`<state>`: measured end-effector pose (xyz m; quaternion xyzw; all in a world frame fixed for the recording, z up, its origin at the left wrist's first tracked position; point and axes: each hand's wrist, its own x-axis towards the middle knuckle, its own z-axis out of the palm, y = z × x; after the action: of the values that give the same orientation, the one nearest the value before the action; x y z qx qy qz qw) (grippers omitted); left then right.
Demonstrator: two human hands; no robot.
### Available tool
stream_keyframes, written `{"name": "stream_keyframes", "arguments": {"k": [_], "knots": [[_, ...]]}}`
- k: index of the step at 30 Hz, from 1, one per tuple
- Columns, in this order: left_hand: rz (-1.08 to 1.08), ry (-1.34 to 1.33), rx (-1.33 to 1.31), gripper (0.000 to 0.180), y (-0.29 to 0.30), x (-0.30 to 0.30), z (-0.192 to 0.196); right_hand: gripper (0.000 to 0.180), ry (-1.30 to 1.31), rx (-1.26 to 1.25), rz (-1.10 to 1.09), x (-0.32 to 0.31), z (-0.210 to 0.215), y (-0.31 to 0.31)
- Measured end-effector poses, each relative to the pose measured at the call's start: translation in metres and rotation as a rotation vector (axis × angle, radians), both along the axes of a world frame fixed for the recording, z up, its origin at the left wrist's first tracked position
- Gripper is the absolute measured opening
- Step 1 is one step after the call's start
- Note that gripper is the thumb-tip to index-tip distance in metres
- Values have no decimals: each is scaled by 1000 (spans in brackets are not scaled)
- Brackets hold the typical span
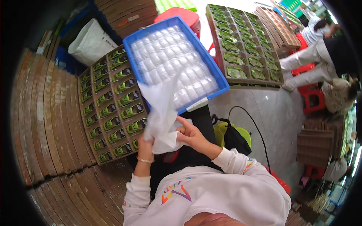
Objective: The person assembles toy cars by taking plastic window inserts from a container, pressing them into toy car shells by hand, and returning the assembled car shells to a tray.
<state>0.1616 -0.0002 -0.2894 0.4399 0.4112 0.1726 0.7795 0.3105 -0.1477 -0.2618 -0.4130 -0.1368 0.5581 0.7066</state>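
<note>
Two hands meet on a thin, translucent white plastic bag point(163, 113) at the middle of the view. The left hand point(146, 145) is closed around the bag's lower left edge, fingers curled into the film, a slim bracelet on its wrist; its forearm rises almost straight up from the lower edge in a white sleeve. The right hand point(190, 135) pinches the bag's right side between thumb and bent fingers, its forearm coming in slantwise from the lower right. The bag stands up between them, its upper part crumpled and overlapping the near corner of a blue rectangular plastic tray.

To the left, a brown cardboard tray point(109, 107) divided into cells lies tilted, each cell holding a small green and black item; the left hand is just beside its lower right corner. The blue rectangular plastic tray point(132, 49) above the hands is filled with rows of small clear plastic pouches. Further right, a second brown cardboard tray point(218, 45) with the same green items rests on the pale floor, near a person in white clothing point(313, 56).
</note>
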Motion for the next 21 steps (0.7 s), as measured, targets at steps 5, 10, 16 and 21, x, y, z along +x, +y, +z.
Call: {"name": "stream_keyframes", "arguments": {"k": [5,10,16,21], "knots": [[-702,196,183,33,-64,-38,-20,9,-785,116,461,-6,-31,-32],[-714,125,110,41,-52,-49,-52,12,-906,-267,493,16,-97,-51],[-352,257,-225,35,-36,-20,-31,19,-1122,-617,572,33,-343,16],[-193,304,-283,32,-35,-35,-28,37,6,-715,-8,33,-297,90]]}}
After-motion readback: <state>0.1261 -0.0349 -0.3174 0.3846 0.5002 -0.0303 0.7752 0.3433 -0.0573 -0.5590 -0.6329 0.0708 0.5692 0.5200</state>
